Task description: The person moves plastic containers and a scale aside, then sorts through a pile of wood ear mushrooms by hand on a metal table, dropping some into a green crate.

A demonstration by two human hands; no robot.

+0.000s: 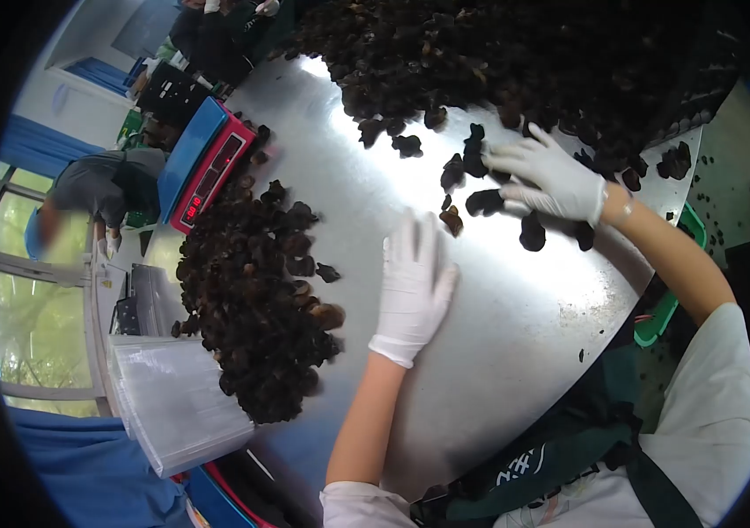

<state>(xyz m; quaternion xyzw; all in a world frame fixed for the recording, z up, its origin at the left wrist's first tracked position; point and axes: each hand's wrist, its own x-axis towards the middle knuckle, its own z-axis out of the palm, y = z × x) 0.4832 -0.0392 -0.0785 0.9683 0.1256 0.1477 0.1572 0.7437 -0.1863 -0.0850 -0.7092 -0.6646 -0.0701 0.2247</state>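
My left hand (412, 290), in a white glove, lies flat on the metal table (516, 308) with its fingers stretched out and nothing in them. My right hand (553, 179), gloved in white too, is spread over a few loose dark wood ear mushrooms. Its fingertips are right at one black wood ear (484, 202), and another wood ear (532, 232) lies below the palm. A small brownish piece (452, 220) rests between the two hands. Beyond my right hand rises a large heap of wood ears (481, 62).
A second pile of wood ears (256, 299) is on the left, beside a red and blue scale (208, 163) with a lit display. Clear plastic bags (177, 400) are stacked at the lower left. A green basket (657, 321) stands below the table's right edge. One co-worker (102, 189) bends over beyond the scale.
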